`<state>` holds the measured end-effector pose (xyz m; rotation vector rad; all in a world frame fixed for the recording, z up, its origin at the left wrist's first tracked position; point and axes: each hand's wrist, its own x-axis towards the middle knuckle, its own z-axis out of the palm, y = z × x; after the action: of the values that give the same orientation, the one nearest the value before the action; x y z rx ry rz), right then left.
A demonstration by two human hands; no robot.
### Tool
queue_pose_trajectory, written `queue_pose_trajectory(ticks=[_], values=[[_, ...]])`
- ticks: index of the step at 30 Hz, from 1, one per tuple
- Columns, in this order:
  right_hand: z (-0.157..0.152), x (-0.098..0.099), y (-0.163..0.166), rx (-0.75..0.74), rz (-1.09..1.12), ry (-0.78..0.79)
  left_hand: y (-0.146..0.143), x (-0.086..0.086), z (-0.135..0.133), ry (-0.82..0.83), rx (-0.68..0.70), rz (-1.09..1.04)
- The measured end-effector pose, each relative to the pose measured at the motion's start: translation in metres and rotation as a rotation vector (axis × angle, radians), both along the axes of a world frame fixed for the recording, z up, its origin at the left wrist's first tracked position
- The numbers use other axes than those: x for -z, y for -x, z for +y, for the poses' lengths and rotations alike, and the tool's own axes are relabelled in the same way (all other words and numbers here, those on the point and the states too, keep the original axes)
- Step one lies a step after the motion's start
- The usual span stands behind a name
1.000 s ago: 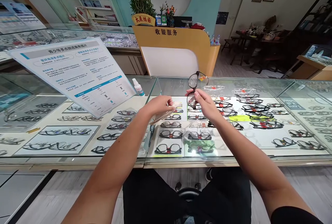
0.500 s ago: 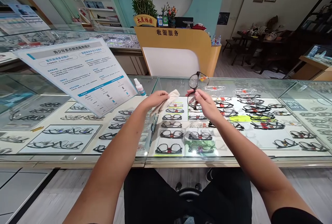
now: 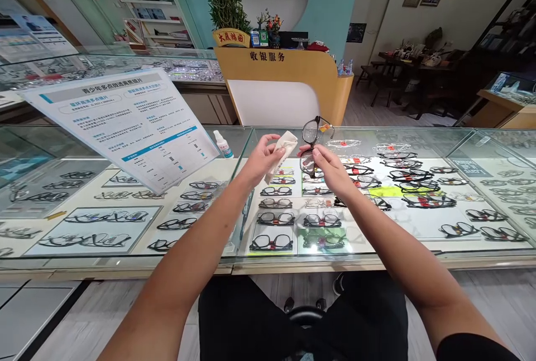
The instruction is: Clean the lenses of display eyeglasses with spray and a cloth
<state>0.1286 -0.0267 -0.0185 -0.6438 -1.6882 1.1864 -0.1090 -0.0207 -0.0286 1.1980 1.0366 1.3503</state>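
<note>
Above the glass counter, my right hand [image 3: 328, 167] pinches a pair of dark-framed eyeglasses [image 3: 311, 132] by the middle, holding them on end with one lens above the other. Just left of them, my left hand [image 3: 264, 159] grips a pale cleaning cloth [image 3: 285, 146] between thumb and fingers. A small gap separates the cloth from the eyeglasses. Behind my left hand a white spray bottle [image 3: 223, 144] stands on the glass. Under the glass, below both hands, lie rows of eyeglasses [image 3: 274, 242].
A large printed sheet [image 3: 125, 126] stands tilted on the counter to the left. The glass display counter [image 3: 360, 263] stretches across in front of my legs. Beyond it is a yellow reception desk [image 3: 285, 65] with a potted plant [image 3: 226, 4] on it. More framed eyeglasses [image 3: 431, 199] fill the right side.
My left hand has moved right and bunched the cloth up, bringing it closer to the eyeglasses. My right hand still holds the eyeglasses in nearly the same place. The view has shifted slightly.
</note>
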Motion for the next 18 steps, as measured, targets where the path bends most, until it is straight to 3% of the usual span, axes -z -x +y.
queue_pose_trajectory(ticks=[8,14,18], values=[[-0.001,-0.002,0.001,-0.063,0.128,0.111,-0.022,-0.003,-0.017,-0.147,0.157,0.243],[0.001,0.000,0.000,-0.048,0.088,0.113,-0.026,-0.010,-0.019,-0.135,0.070,0.295],[0.002,0.002,0.000,-0.042,0.073,0.060,-0.024,-0.011,-0.018,-0.019,-0.015,0.249]])
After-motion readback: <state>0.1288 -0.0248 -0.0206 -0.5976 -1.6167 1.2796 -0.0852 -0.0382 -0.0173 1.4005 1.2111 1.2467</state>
